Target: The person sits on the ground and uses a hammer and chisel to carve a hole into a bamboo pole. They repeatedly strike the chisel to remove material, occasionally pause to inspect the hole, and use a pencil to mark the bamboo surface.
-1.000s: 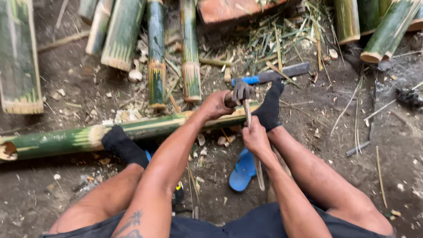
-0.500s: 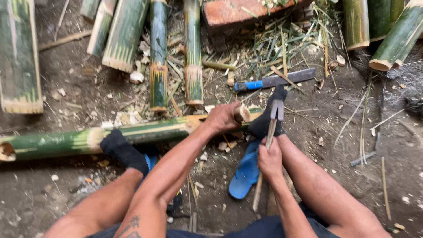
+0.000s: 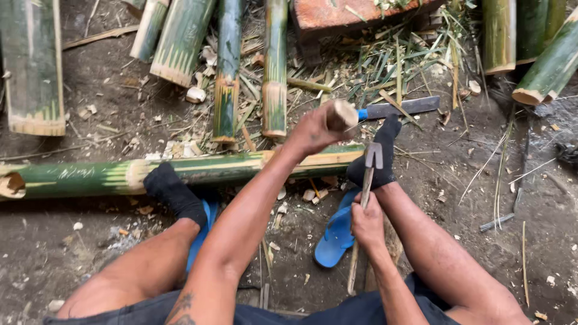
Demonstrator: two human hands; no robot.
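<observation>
My left hand point(image 3: 314, 129) is closed around a short, pale cut stub of wood or bamboo point(image 3: 344, 114), held just above a long green bamboo pole point(image 3: 96, 176) that lies across the ground. My right hand point(image 3: 367, 224) grips the wooden handle of a hammer point(image 3: 374, 155). Its metal head points up, close to my right foot in a black sock point(image 3: 385, 157). My left foot, also in a black sock point(image 3: 171, 191), rests against the pole. A blade with a blue handle point(image 3: 402, 108) lies on the ground just beyond my hands.
Several cut green bamboo sections point(image 3: 182, 39) lie at the top and left, and more point(image 3: 545, 63) at the top right. A red brick-like block point(image 3: 355, 13) sits at the top centre. Blue sandals point(image 3: 337, 232) are under my feet. Splinters and chips litter the dirt.
My right hand has drawn the hammer down and back toward me, away from my left hand. My left hand has stayed by the pole, and the stub's cut end now shows.
</observation>
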